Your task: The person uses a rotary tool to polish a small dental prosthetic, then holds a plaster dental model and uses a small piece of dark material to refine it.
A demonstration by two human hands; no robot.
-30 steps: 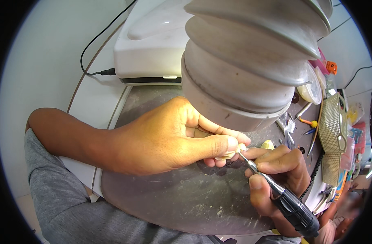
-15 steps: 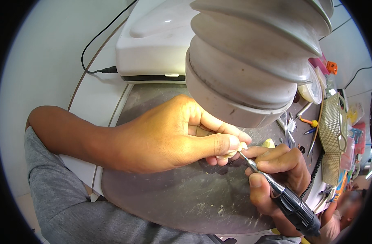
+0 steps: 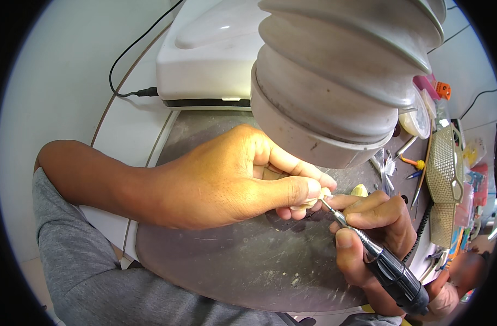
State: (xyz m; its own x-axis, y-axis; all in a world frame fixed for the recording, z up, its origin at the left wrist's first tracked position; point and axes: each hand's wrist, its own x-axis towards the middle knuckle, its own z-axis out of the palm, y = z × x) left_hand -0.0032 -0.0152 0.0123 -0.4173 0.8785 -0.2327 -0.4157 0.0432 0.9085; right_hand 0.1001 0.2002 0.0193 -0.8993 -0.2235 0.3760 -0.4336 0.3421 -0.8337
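Observation:
My left hand (image 3: 259, 187) reaches in from the left and pinches a small cream-coloured piece, tooth-like in shape (image 3: 308, 205), between thumb and fingers. Much of that piece is hidden by the fingers. In my right hand (image 3: 376, 228) is a rotary handpiece (image 3: 392, 274) with a black body and a metal nose, gripped like a pen. Its thin tip meets the cream piece close to my left thumb; whether the tip is spinning cannot be made out. A second pale yellow piece (image 3: 359, 190) lies on the grey work surface (image 3: 232, 266), just beyond my right fingers.
Above my hands hangs a wide grey ribbed hose (image 3: 335, 81). A white machine (image 3: 210, 60) with a black cable stands behind on the left. At right are a perforated cream basket (image 3: 444, 163), a clear plastic tub (image 3: 417, 119) and small tools. Another person (image 3: 460, 277) sits at far right.
Both hands keep the same grips. The handpiece and my right hand have shifted very slightly, with the tip still at the cream piece.

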